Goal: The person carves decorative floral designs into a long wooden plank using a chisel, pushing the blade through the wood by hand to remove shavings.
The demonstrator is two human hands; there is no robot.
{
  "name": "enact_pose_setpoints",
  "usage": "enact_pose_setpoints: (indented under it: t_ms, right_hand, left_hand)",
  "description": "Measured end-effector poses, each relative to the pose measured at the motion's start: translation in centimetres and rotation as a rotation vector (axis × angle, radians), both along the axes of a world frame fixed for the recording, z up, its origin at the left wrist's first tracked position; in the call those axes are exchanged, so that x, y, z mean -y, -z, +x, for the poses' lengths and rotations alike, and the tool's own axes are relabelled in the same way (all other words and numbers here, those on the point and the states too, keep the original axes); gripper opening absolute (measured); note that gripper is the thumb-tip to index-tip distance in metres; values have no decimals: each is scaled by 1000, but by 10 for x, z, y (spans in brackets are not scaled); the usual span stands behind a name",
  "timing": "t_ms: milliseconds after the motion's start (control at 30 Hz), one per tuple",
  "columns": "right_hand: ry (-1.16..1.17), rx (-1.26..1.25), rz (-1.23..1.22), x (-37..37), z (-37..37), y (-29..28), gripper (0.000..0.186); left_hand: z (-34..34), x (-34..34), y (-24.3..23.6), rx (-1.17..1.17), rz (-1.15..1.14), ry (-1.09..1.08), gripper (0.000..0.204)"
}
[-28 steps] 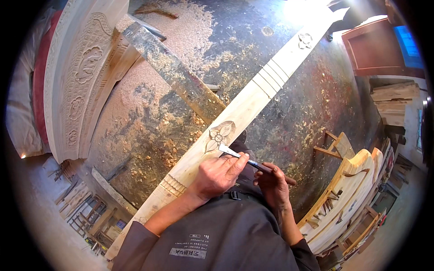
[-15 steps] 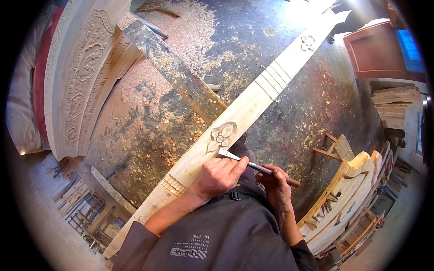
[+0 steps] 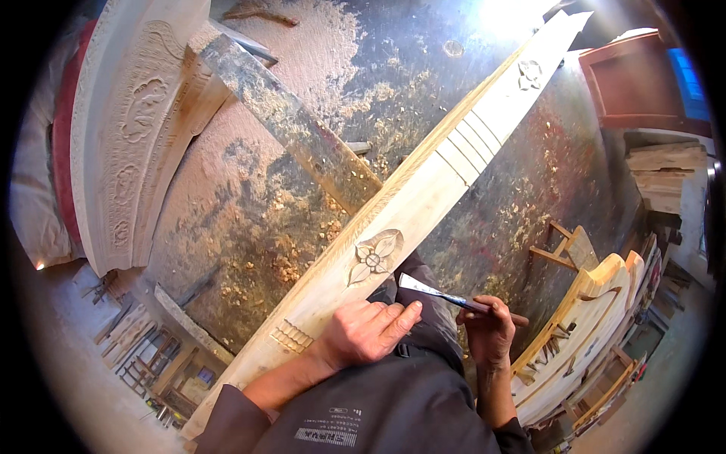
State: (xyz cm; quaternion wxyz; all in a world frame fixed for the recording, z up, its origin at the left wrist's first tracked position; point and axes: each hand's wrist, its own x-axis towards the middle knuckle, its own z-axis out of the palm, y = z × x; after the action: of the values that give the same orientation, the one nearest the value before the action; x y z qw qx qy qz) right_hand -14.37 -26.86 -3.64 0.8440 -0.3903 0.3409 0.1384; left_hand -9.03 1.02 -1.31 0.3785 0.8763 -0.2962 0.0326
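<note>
Left hand (image 3: 370, 331) laid flat, fingers spread, on long plank (image 3: 423, 198) below carved flower (image 3: 373, 257). Chisel (image 3: 454, 296) gripped in closed right hand (image 3: 490, 330), blade off plank's edge.

Pale plank (image 3: 423, 197) diagonal, carved flower (image 3: 373, 257); chisel (image 3: 446, 296) beside.

Two hands at work, left (image 3: 367, 331) and right (image 3: 489, 333). One chisel (image 3: 446, 296). One long plank (image 3: 423, 198) carrying two carved flowers (image 3: 373, 257) (image 3: 529, 73). One carved arched panel (image 3: 125, 129).
</note>
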Motion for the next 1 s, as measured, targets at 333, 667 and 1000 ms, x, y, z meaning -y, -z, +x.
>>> enact_pose_setpoints:
  t_ms: [333,667,1000]
  right_hand:
    - [-51,-29,9,-5,6,2,39]
    - [-120,-12,13,-10,11,-6,36]
    - [-358,328,-117,-23,37,-35,50]
  left_hand:
    - [5,0,-1,-37,-34,-4,38]
    - [7,1,-6,-85,-49,-58,46]
    - [8,-10,-11,-75,-78,-149,44]
